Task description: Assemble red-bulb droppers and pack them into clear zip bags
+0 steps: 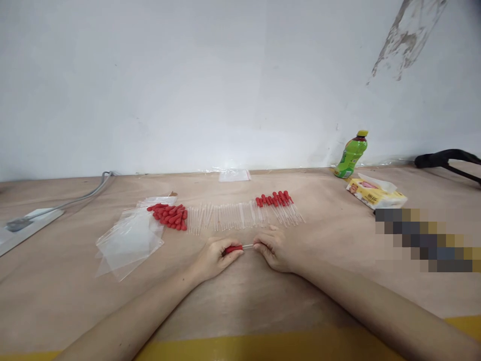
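The left hand [221, 254] holds a squishy red bulb [234, 248], and the right hand [275, 249] pinches the clear tube [248, 246], maybe thin glass, best held near the bulb.

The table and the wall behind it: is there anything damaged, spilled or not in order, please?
Yes, the wall looks damaged: high on the right, a rough brownish patch breaks its pale surface. On the table, the clear plastic bags lie unevenly fanned, perhaps harmlessly. I see no spill.
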Available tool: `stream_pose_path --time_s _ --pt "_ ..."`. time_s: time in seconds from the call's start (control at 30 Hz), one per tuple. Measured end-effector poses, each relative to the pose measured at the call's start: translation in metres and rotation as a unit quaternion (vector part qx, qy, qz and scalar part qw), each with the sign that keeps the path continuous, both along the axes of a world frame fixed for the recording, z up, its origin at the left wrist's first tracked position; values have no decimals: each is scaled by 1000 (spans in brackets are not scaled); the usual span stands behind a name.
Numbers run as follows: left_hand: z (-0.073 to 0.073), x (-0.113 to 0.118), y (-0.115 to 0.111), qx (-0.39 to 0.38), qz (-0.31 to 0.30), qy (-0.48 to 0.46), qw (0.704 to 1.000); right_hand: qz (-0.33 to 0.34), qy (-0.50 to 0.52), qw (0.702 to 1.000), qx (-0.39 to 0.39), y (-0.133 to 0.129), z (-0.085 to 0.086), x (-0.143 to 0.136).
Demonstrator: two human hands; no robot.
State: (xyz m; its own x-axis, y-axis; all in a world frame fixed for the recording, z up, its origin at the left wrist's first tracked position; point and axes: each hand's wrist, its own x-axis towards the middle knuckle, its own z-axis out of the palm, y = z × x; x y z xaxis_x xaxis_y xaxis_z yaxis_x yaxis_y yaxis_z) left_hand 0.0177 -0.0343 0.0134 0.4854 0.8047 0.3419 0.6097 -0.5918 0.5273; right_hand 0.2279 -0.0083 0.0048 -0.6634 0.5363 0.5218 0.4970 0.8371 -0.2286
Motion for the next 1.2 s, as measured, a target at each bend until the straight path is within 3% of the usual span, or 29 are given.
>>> stream_pose_path --time_s 0.3,0.53,0.63,0.73,0.8,0.87,1.03,1.2 --pt "-2 -3 1 19 -17 13 1000 -39 -35 995 -86 -4 0 -13" --pt "1 -10 10 84 -60 23 994 -39 -43 982 -178 -8 20 -18" --pt "0 -12 15 99 -34 -1 994 -42 -46 980 -190 -9 31 -15" --pt "-1 -14 18 59 25 -30 997 -41 -34 962 -269 2 38 -2" --pt "-1 -14 19 27 36 -25 999 -80 4 940 -332 18 43 11" --pt "0 -13 20 15 25 -7 1000 -163 58 925 -337 38 48 23" --pt "2 -13 19 13 6 0 1000 -376 15 902 -212 76 50 32" --pt "2 -14 19 5 4 -3 1000 -432 -51 887 -154 80 32 22"
